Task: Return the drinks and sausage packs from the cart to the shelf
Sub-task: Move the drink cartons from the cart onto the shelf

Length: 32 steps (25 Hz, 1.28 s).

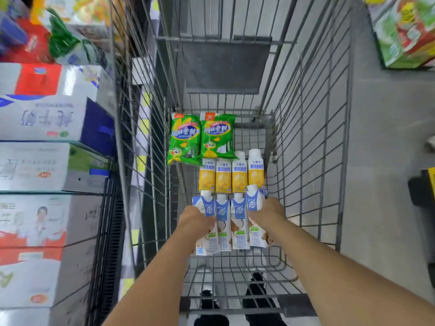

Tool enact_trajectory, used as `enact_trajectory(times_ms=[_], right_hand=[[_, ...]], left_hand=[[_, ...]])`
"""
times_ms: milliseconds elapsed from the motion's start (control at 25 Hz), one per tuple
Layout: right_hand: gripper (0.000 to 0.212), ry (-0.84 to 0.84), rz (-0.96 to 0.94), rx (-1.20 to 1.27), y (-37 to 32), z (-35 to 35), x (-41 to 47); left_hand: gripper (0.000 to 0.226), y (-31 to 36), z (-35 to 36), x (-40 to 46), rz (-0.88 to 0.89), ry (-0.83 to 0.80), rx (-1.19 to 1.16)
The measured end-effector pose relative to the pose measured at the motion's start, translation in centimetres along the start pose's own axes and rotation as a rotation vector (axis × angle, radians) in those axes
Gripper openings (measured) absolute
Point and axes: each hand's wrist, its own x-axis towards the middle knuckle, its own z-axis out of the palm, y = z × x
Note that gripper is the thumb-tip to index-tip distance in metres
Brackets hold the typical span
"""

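- Grey wire cart point(313, 142), all stock flat on its floor.
- Two green sausage packs point(202, 137) side by side at the far end, yellow cartoon print, red tab on top.
- Four yellow drink bottles point(231, 175) in a row just behind them, white caps, blue text.
- Four blue-and-white drink cartons point(229, 222) in the nearest row, white screw caps, touching each other.
- My left hand point(196, 218) curls round the leftmost carton.
- My right hand point(268, 211) grips the rightmost carton, which sits a bit further forward than the others.
- Both forearms reach straight down into the cart.
- Shelf point(49, 142) of boxed goods just left of the cart.
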Motion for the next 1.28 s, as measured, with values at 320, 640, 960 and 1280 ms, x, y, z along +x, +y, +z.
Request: enact_trajectory(times_ms=[320, 640, 960, 1280], right_hand=[[0.040, -0.008, -0.443, 0.165, -12.6, -15.2, -17.1], [0.039, -0.238, -1.012, 0.110, -23.2, -21.4, -37.8], [0.033, -0.692, -1.450, -0.045, -22.7, -15.8, -58.4], [0.033, -1.070, -1.710, -0.325, -10.1, -4.5, -79.4]], left_hand=[[0.026, 6.4, -16.3, -19.5, 0.446, 0.081, -0.346], [0.026, 2.1, -28.2, -42.2, 0.656, 0.434, -0.613], [0.021, -15.4, -27.1, -60.2, 0.511, 1.000, -0.917], [0.024, -37.3, -16.7, -75.4, 0.204, 1.372, -1.156]])
